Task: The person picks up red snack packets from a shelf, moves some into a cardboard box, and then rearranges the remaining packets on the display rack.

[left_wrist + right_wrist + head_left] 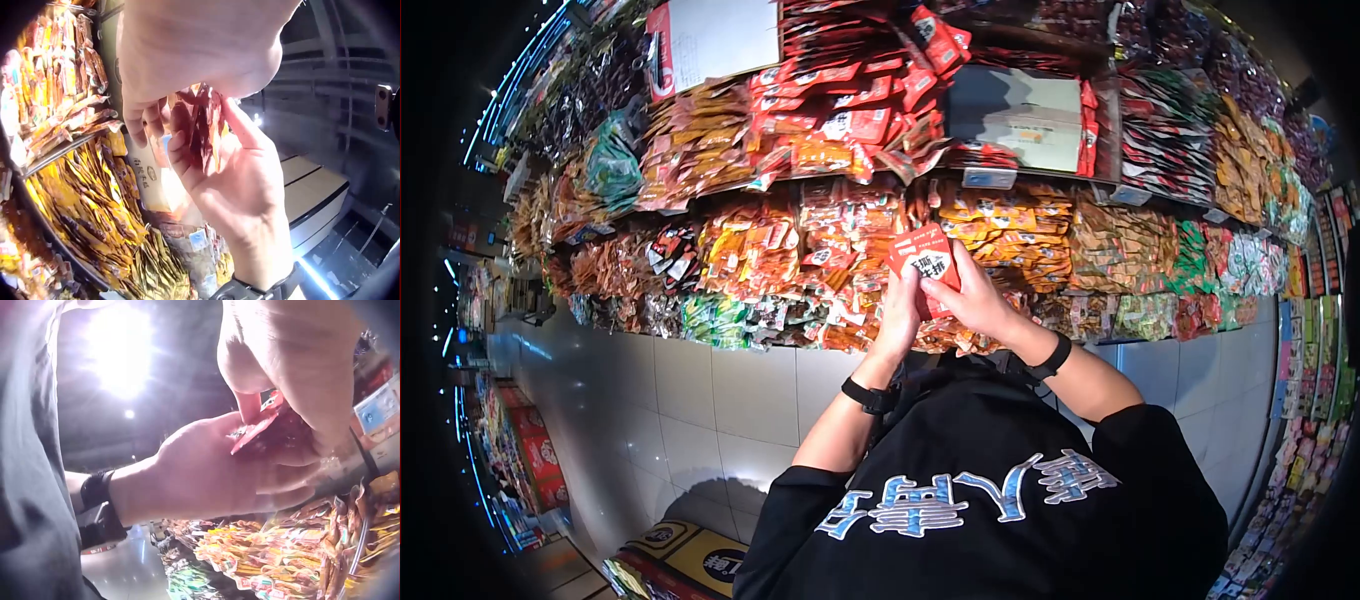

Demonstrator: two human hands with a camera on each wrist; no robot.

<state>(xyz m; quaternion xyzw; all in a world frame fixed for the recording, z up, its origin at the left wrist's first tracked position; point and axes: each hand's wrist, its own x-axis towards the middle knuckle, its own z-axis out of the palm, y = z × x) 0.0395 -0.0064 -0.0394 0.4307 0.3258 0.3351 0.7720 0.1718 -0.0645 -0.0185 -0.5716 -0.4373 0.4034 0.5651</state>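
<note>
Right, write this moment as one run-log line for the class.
left grip: holds red packet | right grip: holds same packet | surroundings: displayed packets | both wrists: black bands

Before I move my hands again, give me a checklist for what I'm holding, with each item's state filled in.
1. Red packet supported: ok; the left hand and the right hand both hold it.
2. Printed front visible: ok; it faces the head camera.
3. One hand free: not ok; both are on the packet.
4. Single packet only: cannot tell; the left wrist view shows layered red foil, partly covered by fingers.
5. Packet sealed all round: cannot tell; the hands cover parts of its edges.
6. Display packets within reach: probably ok; the hands are at the rows.
</note>
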